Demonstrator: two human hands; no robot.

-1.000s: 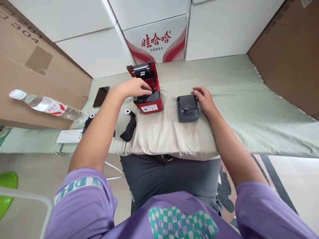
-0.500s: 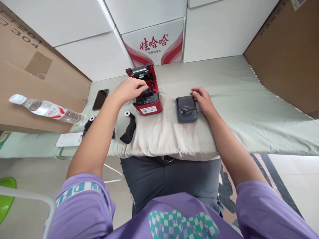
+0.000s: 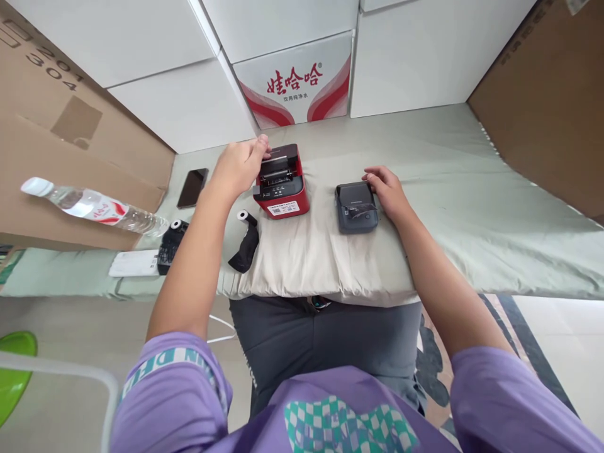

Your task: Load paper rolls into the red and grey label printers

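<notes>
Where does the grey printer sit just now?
In the head view, the grey printer sits on the cloth, right of the red printer, with the right hand at its right edge.

Left hand [image 3: 241, 165] at the rear left corner of red label printer [image 3: 282, 181], fingertips on its lowered lid; right hand [image 3: 387, 190] flat against the right edge of grey label printer [image 3: 355, 206], fingers spread. Both printers side by side, apart, on a beige cushion [image 3: 311, 258] over a pale green sheet [image 3: 472, 189]. Left of the red unit: black-wrapped roll [image 3: 245, 240], phone [image 3: 192, 187], water bottle [image 3: 92, 206], white card [image 3: 133, 263]; printed carton [image 3: 295, 85] behind.
</notes>
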